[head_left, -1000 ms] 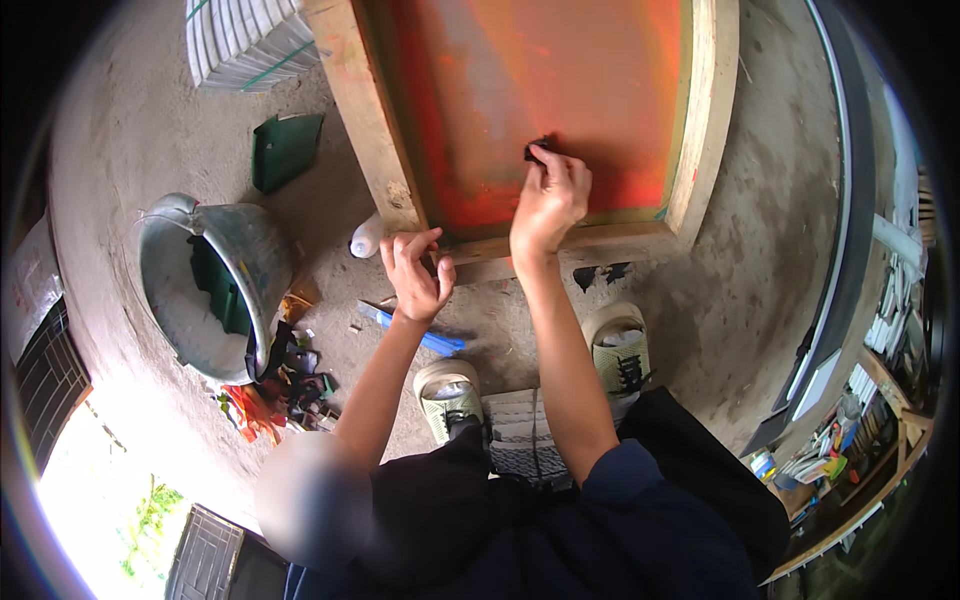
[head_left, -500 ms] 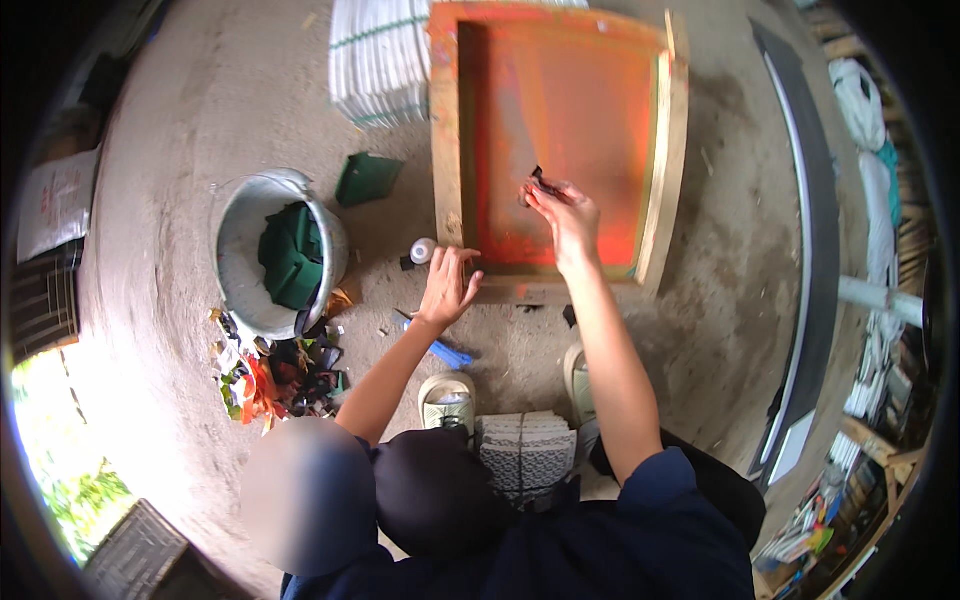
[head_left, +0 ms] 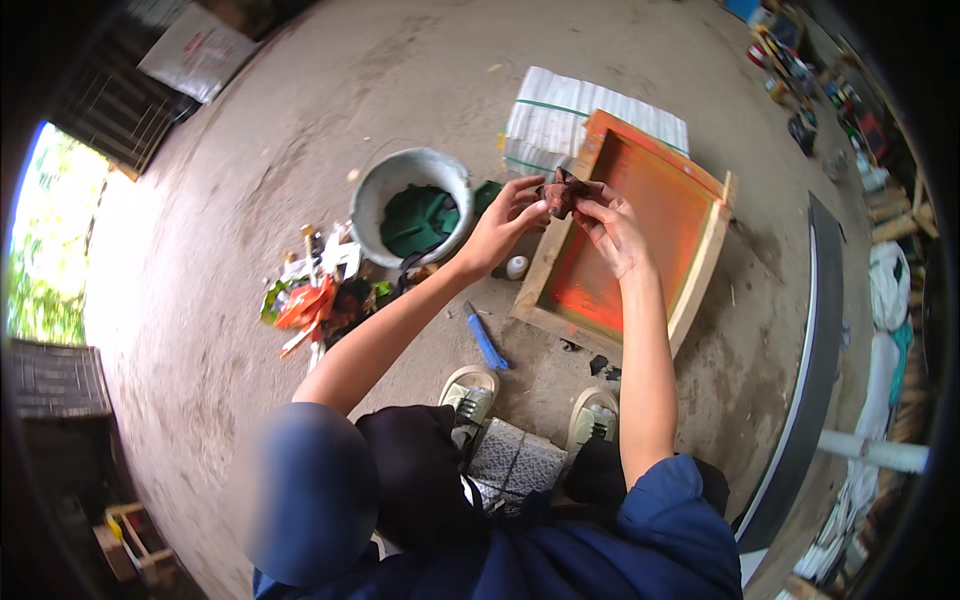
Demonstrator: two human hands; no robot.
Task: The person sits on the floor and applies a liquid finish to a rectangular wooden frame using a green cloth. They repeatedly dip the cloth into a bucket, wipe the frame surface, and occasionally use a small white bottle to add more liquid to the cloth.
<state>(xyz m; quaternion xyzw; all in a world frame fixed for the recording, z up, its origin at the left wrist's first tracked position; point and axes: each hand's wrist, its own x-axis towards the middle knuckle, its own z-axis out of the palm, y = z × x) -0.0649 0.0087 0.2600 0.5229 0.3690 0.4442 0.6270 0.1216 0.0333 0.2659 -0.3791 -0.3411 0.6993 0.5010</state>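
Note:
My left hand (head_left: 506,225) and my right hand (head_left: 618,235) are raised together, both pinching a crumpled, dark rag (head_left: 562,194) with reddish stains. It is held over the left side of a wooden frame (head_left: 700,275), whose recessed panel is smeared orange and red. The frame lies tilted on the floor, its far edge by a strapped stack of white sheets (head_left: 550,100). Beside the frame's near left corner stands a small white bottle (head_left: 516,267). My right forearm hides part of the frame's near right side.
Left of the frame, a grey bucket (head_left: 362,200) holds dark green pieces. Colourful scraps (head_left: 310,300) lie heaped beside it. A blue utility knife (head_left: 485,338) is on the floor before my feet, near a tied patterned bundle (head_left: 515,462). A long dark panel (head_left: 815,330) lies at the right.
My left hand has left the frame's near edge and joined my right hand at the rag. The view has turned, so the frame and bucket now appear further right and angled.

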